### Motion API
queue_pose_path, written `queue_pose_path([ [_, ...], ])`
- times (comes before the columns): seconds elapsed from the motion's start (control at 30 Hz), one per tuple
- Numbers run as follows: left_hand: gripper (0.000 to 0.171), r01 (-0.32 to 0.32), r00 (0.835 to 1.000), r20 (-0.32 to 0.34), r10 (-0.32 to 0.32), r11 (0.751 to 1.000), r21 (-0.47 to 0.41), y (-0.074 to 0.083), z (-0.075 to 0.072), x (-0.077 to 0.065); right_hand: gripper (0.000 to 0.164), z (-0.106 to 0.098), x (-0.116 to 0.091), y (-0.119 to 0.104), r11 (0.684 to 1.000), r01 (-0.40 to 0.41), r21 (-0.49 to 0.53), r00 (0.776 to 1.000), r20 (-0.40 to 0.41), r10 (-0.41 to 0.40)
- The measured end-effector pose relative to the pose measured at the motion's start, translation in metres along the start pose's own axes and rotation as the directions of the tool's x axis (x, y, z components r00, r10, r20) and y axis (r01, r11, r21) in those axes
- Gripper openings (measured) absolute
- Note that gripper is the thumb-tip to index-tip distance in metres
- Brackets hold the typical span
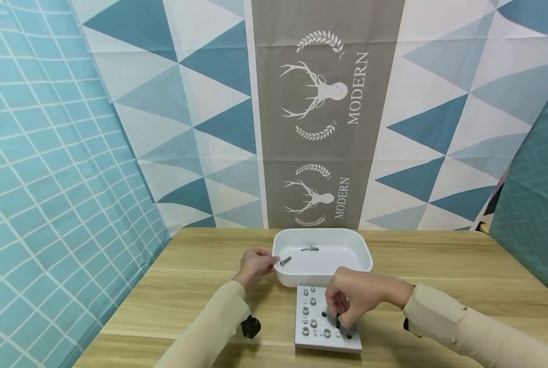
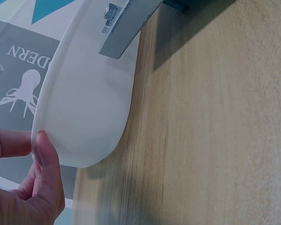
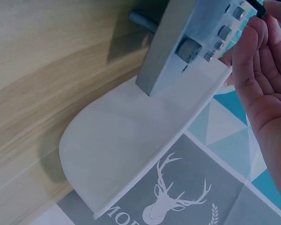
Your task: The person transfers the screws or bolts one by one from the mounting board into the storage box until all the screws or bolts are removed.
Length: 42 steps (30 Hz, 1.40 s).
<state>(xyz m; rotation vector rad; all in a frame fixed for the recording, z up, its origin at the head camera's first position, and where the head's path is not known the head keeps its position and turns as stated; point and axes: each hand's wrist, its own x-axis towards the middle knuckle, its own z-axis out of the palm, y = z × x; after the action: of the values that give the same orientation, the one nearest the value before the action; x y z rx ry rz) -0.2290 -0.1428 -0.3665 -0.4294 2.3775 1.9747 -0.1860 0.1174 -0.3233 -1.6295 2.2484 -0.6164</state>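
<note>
Right hand [image 1: 356, 294] pinches a seemingly threaded screw [image 3: 258, 8] at a rectangular plate [image 1: 317, 344].

Backed by a triangle-patterned backdrop cloth [image 1: 421, 112] with a grey deer-head "MODERN" band [image 1: 317, 153]; flanked by white-gridded aqua cloth [image 1: 48, 168] at left, teal herringbone cloth [image 1: 536, 204] at right; set over wood-grain tabletop [image 1: 177, 291].

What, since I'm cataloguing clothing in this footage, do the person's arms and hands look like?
The left hand and right hand are bare, with no gloves. A plain cream left sleeve and matching right sleeve reach close to the wrists. A rounded black piece shows at the left cuff, a smaller black piece at the right. I see no cables.
</note>
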Motion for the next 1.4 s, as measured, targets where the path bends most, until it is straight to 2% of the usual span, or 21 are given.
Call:
queue_pose_path([
  [0.3, 0.019, 0.002, 1.0, -0.004, -0.002, 1.0, -0.006, 0.001, 0.0, -0.001, 0.013, -0.01, -0.001, -0.003, 1.0, -0.011, 0.004, 1.0, -0.012, 0.011],
  [0.6, 0.017, -0.011, 1.0, -0.01, 0.011, 1.0, 0.001, 0.003, 0.001, -0.002, 0.016, -0.026, -0.001, -0.002, 0.997, 0.001, -0.072, 0.997, -0.074, -0.006],
  [0.77, 0.017, -0.018, 1.0, -0.016, 0.018, 1.0, 0.018, 0.005, 0.0, -0.002, 0.016, -0.033, 0.001, -0.005, 0.997, -0.034, -0.075, 0.997, -0.068, 0.029],
  [1.23, 0.018, -0.006, 1.0, -0.009, 0.006, 1.0, 0.001, 0.002, 0.0, -0.003, 0.008, -0.052, 0.012, -0.005, 0.989, -0.071, -0.133, 0.995, -0.073, 0.062],
  [1.4, 0.019, -0.005, 1.0, -0.003, 0.005, 1.0, -0.017, 0.001, 0.0, -0.004, 0.01, -0.059, 0.013, 0.0, 0.985, -0.126, -0.12, 0.99, -0.085, 0.117],
])
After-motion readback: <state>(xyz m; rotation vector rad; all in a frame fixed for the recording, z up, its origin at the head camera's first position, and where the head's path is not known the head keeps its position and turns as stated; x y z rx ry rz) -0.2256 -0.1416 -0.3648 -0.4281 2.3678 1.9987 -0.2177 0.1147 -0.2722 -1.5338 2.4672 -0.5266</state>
